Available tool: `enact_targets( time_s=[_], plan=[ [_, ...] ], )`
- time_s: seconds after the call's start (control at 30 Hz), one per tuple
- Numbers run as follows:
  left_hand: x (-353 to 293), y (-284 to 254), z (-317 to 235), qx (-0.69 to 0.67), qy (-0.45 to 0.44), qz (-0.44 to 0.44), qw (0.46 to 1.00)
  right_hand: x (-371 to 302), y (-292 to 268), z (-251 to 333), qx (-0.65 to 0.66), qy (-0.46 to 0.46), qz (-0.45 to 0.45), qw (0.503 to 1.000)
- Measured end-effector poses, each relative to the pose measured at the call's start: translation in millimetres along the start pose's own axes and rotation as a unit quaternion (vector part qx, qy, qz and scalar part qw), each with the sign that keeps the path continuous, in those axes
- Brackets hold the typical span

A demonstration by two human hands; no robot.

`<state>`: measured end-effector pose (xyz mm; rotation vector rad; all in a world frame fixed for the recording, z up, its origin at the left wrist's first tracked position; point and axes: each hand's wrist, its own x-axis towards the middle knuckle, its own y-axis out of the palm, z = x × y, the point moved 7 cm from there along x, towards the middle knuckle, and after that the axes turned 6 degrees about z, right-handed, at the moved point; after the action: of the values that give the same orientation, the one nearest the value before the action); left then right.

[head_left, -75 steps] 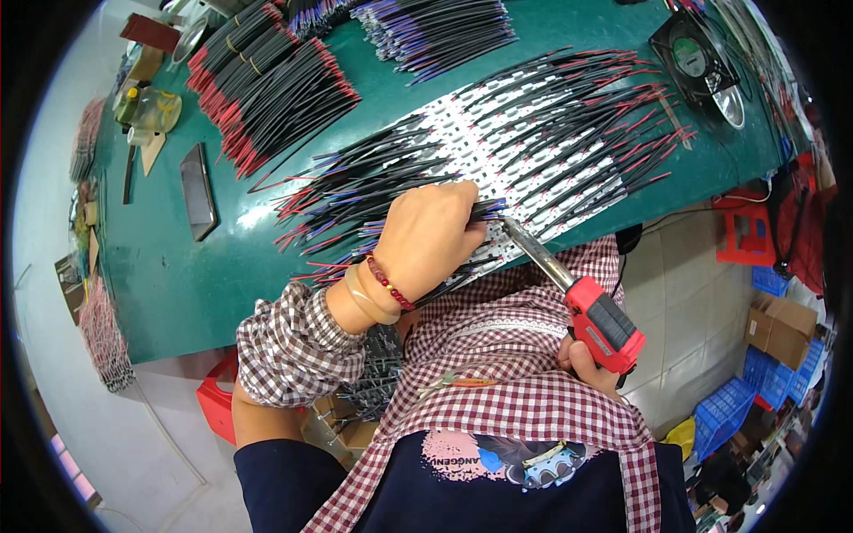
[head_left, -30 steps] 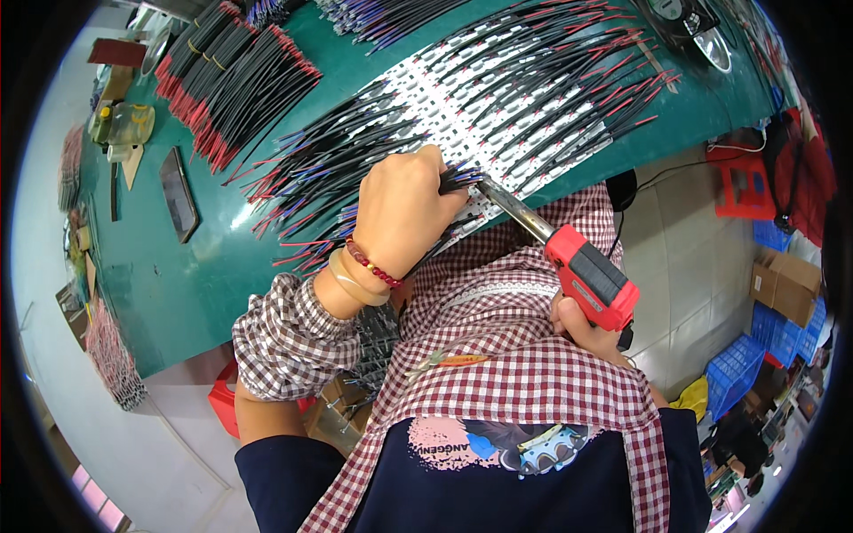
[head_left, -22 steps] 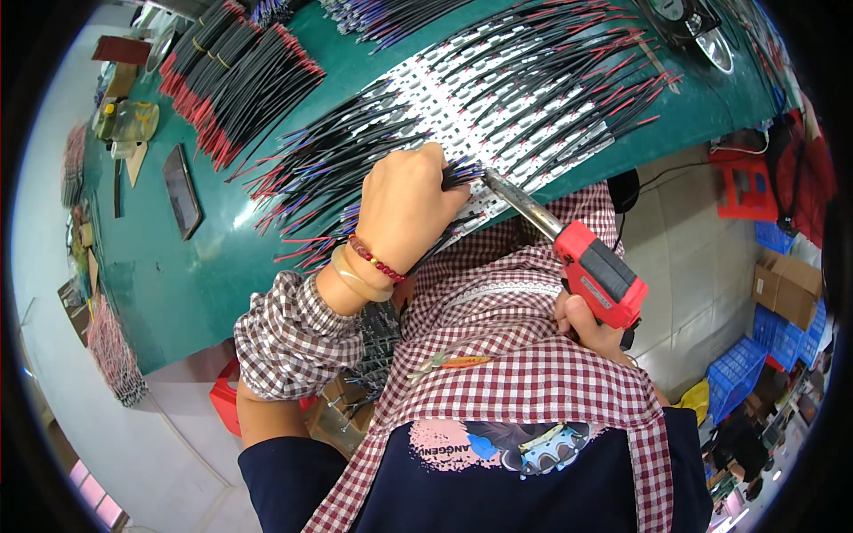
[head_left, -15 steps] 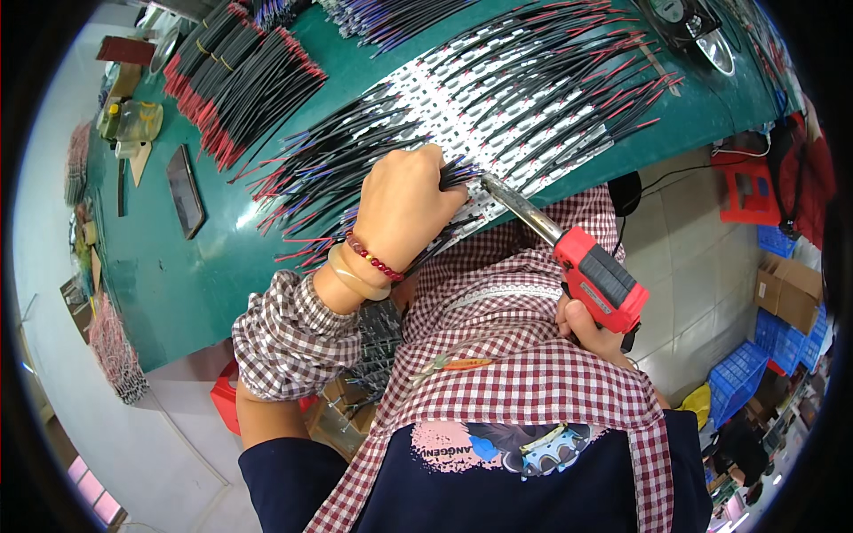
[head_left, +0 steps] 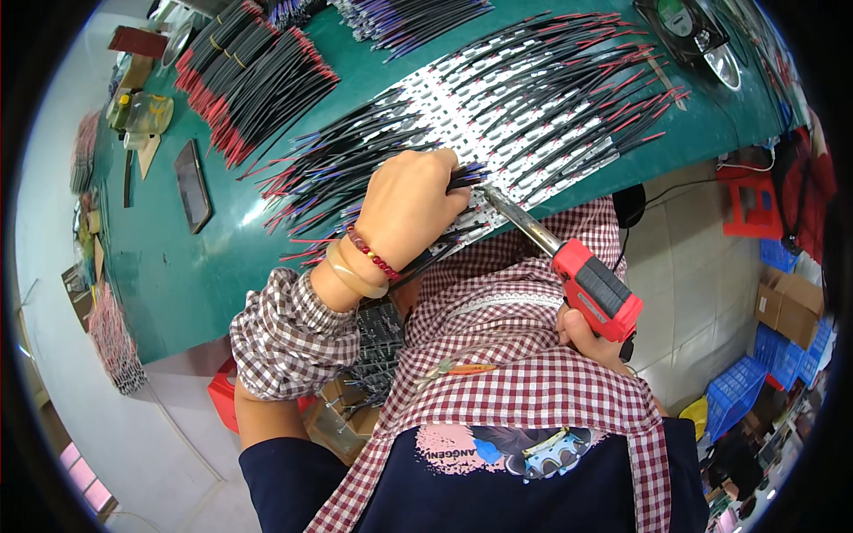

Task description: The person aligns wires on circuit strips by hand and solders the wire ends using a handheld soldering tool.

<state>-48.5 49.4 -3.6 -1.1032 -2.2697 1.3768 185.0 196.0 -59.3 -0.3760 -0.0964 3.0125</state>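
Observation:
My left hand (head_left: 413,195) is closed around a small bunch of black wires (head_left: 469,175), whose ends stick out to the right past my fingertips. My right hand (head_left: 593,342) grips a red-and-black gun-shaped heating tool (head_left: 597,289) by its handle, which is mostly hidden. Its long metal nozzle (head_left: 524,219) points up and left, its tip just right of the wire ends in my left hand. Beneath lies a white slotted board (head_left: 453,115) with rows of black wires, red and blue at their ends. No flame or glow shows at the nozzle.
The green table (head_left: 178,293) holds bundled red-ended black wires (head_left: 258,80), a phone (head_left: 193,185) and a bottle (head_left: 149,114) on the left. A small black fan-like device (head_left: 689,27) stands at the far right. A red stool (head_left: 751,204) and blue crates (head_left: 736,397) are beyond the right edge.
The view has shifted slightly, so the table appears a little lower and to the right. My left hand still holds the wires, and the nozzle tip stays close beside their ends.

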Motion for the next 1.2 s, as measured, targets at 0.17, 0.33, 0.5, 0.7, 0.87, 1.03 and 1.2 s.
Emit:
enact_targets(
  time_s=[0.17,0.33,0.5,0.7,0.87,1.03,1.2],
  plan=[
    [-5,1,-6,0.035,0.011,-0.027,0.999,-2,1,-3,0.104,0.006,0.021,0.994],
    [-5,2,-4,0.031,0.006,-0.030,0.999,2,2,2,0.005,-0.018,-0.021,1.000],
    [-6,1,-4,0.025,0.006,-0.028,0.999,7,7,16,0.047,0.010,0.013,0.999],
    [-5,3,-2,0.005,-0.009,-0.018,1.000,5,6,21,0.106,0.019,-0.003,0.994],
    [-7,2,-3,0.009,-0.003,-0.017,1.000,5,4,16,0.073,0.040,-0.014,0.996],
    [-7,3,-5,0.009,0.011,-0.024,1.000,4,3,15,0.069,0.032,-0.024,0.997],
    [-8,5,-7,0.021,0.015,-0.031,0.999,4,4,14,0.101,0.055,-0.014,0.993]
  ],
)
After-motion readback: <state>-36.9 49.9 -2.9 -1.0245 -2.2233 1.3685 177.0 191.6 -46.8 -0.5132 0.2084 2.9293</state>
